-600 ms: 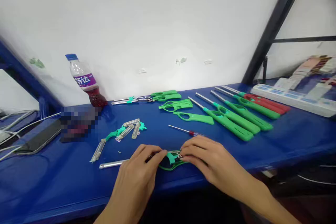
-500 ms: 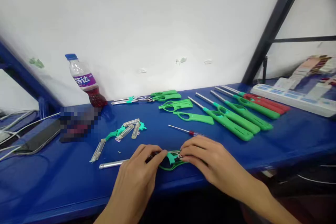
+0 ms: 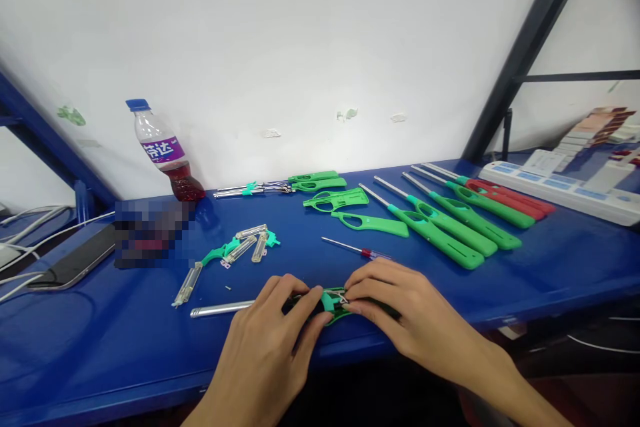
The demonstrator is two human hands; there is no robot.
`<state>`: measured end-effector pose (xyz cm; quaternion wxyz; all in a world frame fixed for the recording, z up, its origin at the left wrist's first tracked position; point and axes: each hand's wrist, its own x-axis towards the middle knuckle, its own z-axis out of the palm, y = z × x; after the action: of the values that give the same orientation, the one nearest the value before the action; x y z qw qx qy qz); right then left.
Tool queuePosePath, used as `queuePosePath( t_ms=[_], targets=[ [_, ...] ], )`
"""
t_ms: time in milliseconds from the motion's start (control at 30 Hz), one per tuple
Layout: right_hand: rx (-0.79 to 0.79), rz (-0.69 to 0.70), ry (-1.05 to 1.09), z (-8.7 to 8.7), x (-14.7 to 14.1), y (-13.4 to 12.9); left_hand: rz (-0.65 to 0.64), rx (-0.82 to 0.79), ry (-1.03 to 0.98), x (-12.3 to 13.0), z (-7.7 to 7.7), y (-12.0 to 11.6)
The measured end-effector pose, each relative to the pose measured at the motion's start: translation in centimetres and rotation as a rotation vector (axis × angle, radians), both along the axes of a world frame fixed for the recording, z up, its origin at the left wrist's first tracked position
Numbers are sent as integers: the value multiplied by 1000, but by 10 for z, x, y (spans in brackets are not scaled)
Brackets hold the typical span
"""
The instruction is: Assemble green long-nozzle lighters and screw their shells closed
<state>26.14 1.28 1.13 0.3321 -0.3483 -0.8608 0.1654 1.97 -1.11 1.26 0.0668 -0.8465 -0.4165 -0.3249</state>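
Note:
Near the front edge of the blue table lies a partly opened gas lighter (image 3: 220,309), its silver barrel pointing left. My left hand (image 3: 273,330) is closed on the lighter's body, with thumb and fingers around a teal trigger piece (image 3: 329,301). My right hand (image 3: 400,297) pinches the handle end, at thin wires by the trigger. The fingers hide much of the green shell. Just behind my right hand lies a screwdriver (image 3: 350,247) with a red and clear handle. Clear fuel tanks and teal parts (image 3: 240,248) lie to the left.
Assembled green lighters (image 3: 445,240) and red ones (image 3: 510,197) lie at the right, beside a white power strip (image 3: 560,192). Green shell halves (image 3: 373,223) and metal barrels (image 3: 239,192) lie at the back. A drink bottle (image 3: 165,150) and a phone (image 3: 75,260) are at the left.
My left hand has shifted slightly right along the lighter, its thumb now lower against the teal piece. My right hand stays nearly in place.

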Motion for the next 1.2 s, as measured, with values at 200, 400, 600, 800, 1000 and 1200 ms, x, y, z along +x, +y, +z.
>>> queuePosePath(
  t_ms=[200,400,600,800,1000,1200],
  targets=[
    [-68,24,68,3,-3,2,3,44,39,3,-1,2],
    [-110,-90,161,4,-12,-2,22,84,53,2,-3,2],
    [-154,-140,202,1,-17,-3,36,96,75,1,-4,1],
    [-165,-125,216,0,-16,-4,11,94,56,2,-5,1],
    [-163,-115,221,2,-16,-3,2,85,60,2,-6,2],
    [-59,-93,143,2,-10,-10,0,60,39,0,-5,2]
  ],
)
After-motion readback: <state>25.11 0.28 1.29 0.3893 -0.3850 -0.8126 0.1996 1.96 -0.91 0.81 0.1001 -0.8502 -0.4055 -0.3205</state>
